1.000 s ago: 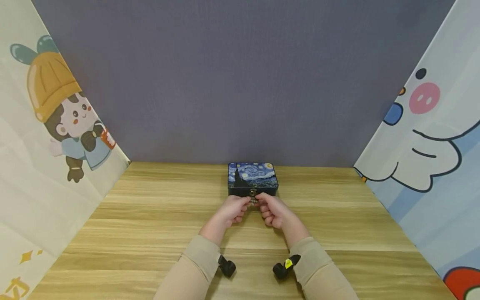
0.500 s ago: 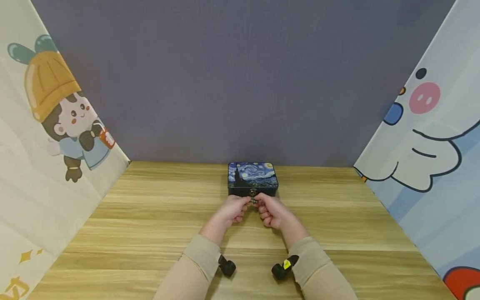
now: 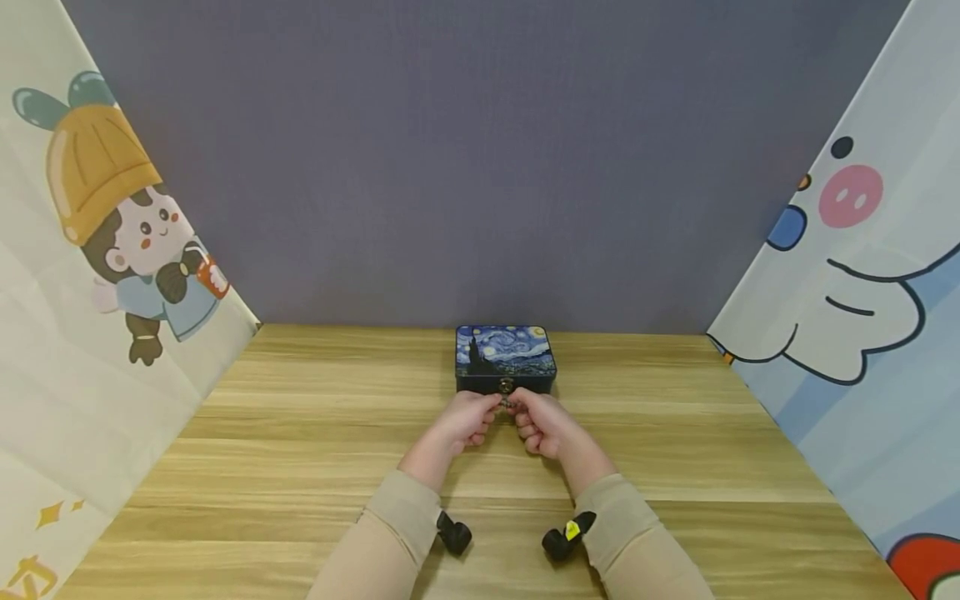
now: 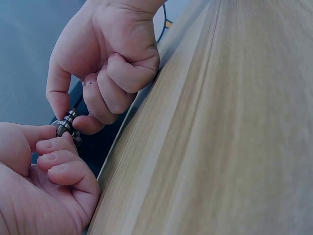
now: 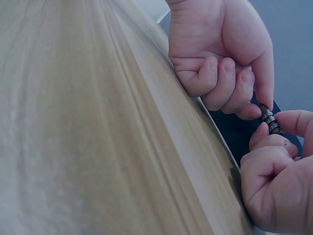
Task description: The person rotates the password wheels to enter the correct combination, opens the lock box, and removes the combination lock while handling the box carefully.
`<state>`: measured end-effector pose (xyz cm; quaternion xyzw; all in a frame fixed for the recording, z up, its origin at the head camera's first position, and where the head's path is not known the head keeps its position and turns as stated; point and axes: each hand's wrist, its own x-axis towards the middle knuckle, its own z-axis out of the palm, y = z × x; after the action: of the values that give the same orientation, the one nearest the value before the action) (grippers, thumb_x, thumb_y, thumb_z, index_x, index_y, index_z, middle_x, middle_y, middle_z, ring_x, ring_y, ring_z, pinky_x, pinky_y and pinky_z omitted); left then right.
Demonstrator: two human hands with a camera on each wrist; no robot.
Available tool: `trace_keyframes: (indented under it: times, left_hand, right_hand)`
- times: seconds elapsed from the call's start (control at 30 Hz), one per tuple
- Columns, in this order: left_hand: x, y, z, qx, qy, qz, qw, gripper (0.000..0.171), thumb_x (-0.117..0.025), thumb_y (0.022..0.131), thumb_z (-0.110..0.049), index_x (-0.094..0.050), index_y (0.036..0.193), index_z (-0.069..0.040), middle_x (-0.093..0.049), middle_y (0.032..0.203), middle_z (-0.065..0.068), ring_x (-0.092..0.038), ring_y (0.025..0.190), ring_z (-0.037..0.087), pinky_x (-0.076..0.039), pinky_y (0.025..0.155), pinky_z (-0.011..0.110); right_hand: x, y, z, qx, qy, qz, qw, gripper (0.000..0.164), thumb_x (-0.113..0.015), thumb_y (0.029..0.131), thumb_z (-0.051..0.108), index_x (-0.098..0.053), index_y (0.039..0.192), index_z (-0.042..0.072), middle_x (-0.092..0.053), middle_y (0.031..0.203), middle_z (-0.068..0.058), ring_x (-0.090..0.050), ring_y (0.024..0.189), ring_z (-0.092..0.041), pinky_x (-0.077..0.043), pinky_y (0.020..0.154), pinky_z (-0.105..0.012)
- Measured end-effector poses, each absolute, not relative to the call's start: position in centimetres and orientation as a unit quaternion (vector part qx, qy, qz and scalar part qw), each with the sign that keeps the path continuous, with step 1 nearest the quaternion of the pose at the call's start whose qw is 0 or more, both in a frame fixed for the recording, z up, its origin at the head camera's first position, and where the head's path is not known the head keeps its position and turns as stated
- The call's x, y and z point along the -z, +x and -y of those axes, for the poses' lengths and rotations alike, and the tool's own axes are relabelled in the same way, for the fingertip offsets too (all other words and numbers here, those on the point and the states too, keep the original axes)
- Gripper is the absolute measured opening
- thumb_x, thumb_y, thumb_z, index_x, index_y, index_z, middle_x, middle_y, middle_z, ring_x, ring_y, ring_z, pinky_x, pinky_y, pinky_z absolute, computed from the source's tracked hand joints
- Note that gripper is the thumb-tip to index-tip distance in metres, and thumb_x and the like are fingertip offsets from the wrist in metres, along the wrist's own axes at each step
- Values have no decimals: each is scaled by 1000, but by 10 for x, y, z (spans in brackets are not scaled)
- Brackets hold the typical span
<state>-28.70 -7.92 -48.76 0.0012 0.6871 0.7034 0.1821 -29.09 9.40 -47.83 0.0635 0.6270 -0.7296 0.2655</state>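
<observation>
A small dark metal combination padlock [image 4: 67, 121] with ridged number dials hangs at the front clasp of a tin box [image 3: 504, 352]. The box is closed, and its lid carries a blue and yellow starry-night picture. My left hand [image 3: 470, 417] pinches one end of the padlock between thumb and index finger, the other fingers curled under. From the opposite side my right hand [image 3: 546, 423] pinches its other end and dials with thumb and index finger. Both hands' fingertips nearly meet in the right wrist view, where the lock shows between them. The digits are too small to read.
The wooden table [image 3: 315, 417] runs up to a grey back panel [image 3: 480, 167], close behind the box. Cartoon-printed side panels [image 3: 847, 250] stand to the left and right. A small black device [image 3: 453, 533] is fixed at each sleeve cuff.
The right hand and wrist have shifted very slightly left and down, with the fingertips still on the padlock. The left hand and the box stay in place.
</observation>
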Motion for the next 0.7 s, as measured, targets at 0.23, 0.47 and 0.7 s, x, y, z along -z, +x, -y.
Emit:
trace_keyframes:
  times: [0.23,0.47,0.7]
  left_hand:
    - [488,-287,79,-705,0,-686,180,32,-54,105,-27,-58,86,-2,-37,60,-4,-27,46,9,-27,45,23]
    - [487,-286,78,-703,-3,-688,181,31,-54,106,-27,-59,88,-1,-36,60,-4,-26,47,9,-27,45,23]
    - [485,-282,77,-704,0,-688,179,31,-54,106,-26,-59,87,-2,-36,59,-4,-27,47,9,-27,45,23]
  right_hand:
    - [478,-291,-94,730,63,-627,264,17,-61,87,24,-53,81,10,-28,56,9,-22,43,-4,-19,38,-19]
    - [478,-290,-95,731,61,-625,269,17,-61,87,24,-52,80,10,-28,56,9,-22,43,-4,-19,38,-19]
    - [478,-289,-95,731,56,-626,267,17,-60,87,24,-52,81,10,-28,57,9,-22,43,-4,-18,39,-19]
